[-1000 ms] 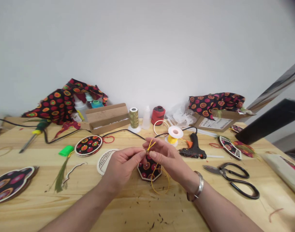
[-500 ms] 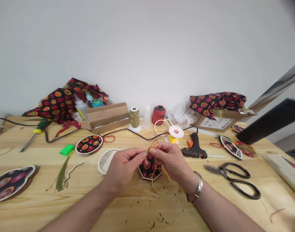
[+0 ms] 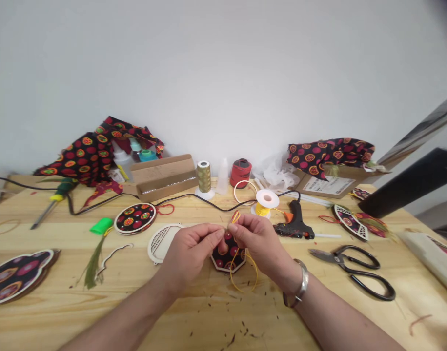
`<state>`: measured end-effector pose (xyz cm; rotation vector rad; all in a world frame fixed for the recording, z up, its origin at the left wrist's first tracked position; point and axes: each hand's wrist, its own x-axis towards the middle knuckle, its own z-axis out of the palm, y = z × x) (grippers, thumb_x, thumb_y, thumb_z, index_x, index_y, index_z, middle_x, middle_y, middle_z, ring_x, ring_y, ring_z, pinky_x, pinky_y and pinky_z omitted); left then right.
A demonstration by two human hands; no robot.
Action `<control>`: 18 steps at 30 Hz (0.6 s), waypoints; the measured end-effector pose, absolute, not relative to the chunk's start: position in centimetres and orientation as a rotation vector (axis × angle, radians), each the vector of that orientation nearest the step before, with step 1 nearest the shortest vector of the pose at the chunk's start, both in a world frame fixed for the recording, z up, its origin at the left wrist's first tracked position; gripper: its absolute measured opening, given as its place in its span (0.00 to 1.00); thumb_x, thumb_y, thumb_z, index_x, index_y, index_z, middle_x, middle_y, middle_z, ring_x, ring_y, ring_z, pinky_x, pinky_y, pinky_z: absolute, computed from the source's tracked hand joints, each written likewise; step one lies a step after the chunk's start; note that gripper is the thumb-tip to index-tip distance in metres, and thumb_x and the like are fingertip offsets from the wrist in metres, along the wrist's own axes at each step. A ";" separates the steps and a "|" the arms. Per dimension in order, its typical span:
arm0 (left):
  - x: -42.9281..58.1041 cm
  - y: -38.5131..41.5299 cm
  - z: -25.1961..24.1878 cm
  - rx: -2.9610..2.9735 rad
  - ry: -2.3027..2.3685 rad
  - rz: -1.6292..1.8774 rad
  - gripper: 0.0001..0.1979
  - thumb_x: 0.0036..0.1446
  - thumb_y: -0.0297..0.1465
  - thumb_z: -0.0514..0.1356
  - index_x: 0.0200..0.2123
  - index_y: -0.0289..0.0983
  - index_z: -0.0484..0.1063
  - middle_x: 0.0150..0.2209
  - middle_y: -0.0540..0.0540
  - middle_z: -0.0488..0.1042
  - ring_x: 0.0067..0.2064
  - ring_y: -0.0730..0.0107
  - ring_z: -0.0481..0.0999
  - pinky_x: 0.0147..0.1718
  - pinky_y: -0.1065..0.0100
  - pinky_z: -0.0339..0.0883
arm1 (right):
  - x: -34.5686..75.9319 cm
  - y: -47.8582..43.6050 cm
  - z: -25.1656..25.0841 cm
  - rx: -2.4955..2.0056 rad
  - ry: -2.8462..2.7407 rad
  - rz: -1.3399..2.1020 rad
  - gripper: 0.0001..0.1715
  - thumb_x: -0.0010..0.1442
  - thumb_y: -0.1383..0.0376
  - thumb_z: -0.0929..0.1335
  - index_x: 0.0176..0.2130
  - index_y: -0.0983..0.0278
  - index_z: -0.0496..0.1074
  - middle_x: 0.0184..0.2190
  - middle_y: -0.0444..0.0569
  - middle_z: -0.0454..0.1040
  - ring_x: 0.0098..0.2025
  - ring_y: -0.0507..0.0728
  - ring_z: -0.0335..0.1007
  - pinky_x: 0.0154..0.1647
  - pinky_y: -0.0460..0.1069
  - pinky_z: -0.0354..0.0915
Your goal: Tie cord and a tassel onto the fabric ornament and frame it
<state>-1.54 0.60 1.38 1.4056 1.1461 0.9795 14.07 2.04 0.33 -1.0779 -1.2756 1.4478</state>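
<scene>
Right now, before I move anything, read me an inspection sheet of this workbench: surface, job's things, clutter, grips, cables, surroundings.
Surface: wooden table, sprinkled with small dark scraps.
Job's things: yellow cord pinched above a hexagonal fabric piece, its loop hanging down.
Clutter: scissors, glue gun, yellow spool, screwdriver, patterned fabric.
Grips: left hand and right hand each in a fingertip grip on the cord.
Cables: black cable crosses the table's back toward the glue gun.
Surroundings: plain white wall.
</scene>
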 end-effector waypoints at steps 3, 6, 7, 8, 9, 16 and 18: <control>-1.6 0.7 1.0 1.305 1.109 1.001 0.09 0.56 0.35 0.58 0.31 0.38 0.76 0.21 0.54 0.71 0.19 0.81 0.57 0.18 0.77 0.55 | 14.1 2.1 0.3 -1.107 -1.285 1.413 0.15 0.51 0.59 0.69 0.22 0.66 0.65 0.15 0.38 0.61 0.18 0.46 0.53 0.19 0.43 0.50; -1.6 0.7 0.9 1.278 1.115 1.022 0.11 0.56 0.36 0.58 0.39 0.39 0.76 0.21 0.55 0.72 0.19 0.81 0.60 0.19 0.77 0.58 | 14.1 2.1 0.3 -1.120 -1.301 1.407 0.15 0.52 0.58 0.69 0.23 0.66 0.65 0.15 0.39 0.62 0.18 0.47 0.53 0.19 0.43 0.50; -1.5 0.7 0.9 1.300 1.122 1.027 0.11 0.56 0.36 0.58 0.39 0.40 0.76 0.21 0.55 0.72 0.20 0.80 0.62 0.20 0.77 0.61 | 14.1 2.1 0.3 -1.121 -1.306 1.404 0.15 0.51 0.58 0.69 0.23 0.66 0.65 0.16 0.39 0.62 0.19 0.47 0.53 0.20 0.44 0.51; -1.5 0.7 0.9 1.335 1.132 1.033 0.11 0.56 0.35 0.58 0.39 0.40 0.77 0.21 0.55 0.72 0.21 0.79 0.65 0.23 0.77 0.63 | 14.1 2.1 0.2 -1.121 -1.309 1.404 0.15 0.51 0.58 0.68 0.23 0.66 0.65 0.16 0.39 0.62 0.19 0.47 0.54 0.20 0.44 0.51; -1.5 0.7 1.0 1.374 1.146 1.043 0.10 0.56 0.35 0.58 0.39 0.40 0.77 0.21 0.54 0.73 0.23 0.77 0.68 0.26 0.76 0.66 | 14.1 2.1 0.2 -1.121 -1.310 1.406 0.15 0.51 0.58 0.68 0.23 0.66 0.65 0.16 0.40 0.62 0.19 0.47 0.54 0.20 0.44 0.51; -1.3 0.5 1.0 1.594 1.305 1.083 0.08 0.52 0.31 0.61 0.36 0.42 0.79 0.25 0.53 0.78 0.28 0.72 0.75 0.31 0.73 0.70 | 14.0 2.0 0.5 -1.111 -1.288 1.431 0.15 0.50 0.57 0.69 0.22 0.65 0.65 0.16 0.39 0.61 0.19 0.48 0.55 0.21 0.45 0.53; -1.2 0.4 1.0 1.636 1.315 1.094 0.07 0.52 0.30 0.61 0.34 0.41 0.79 0.25 0.53 0.78 0.27 0.72 0.75 0.30 0.74 0.70 | 13.9 2.0 0.5 -1.104 -1.278 1.436 0.15 0.50 0.58 0.70 0.21 0.65 0.65 0.16 0.39 0.61 0.19 0.48 0.55 0.21 0.45 0.53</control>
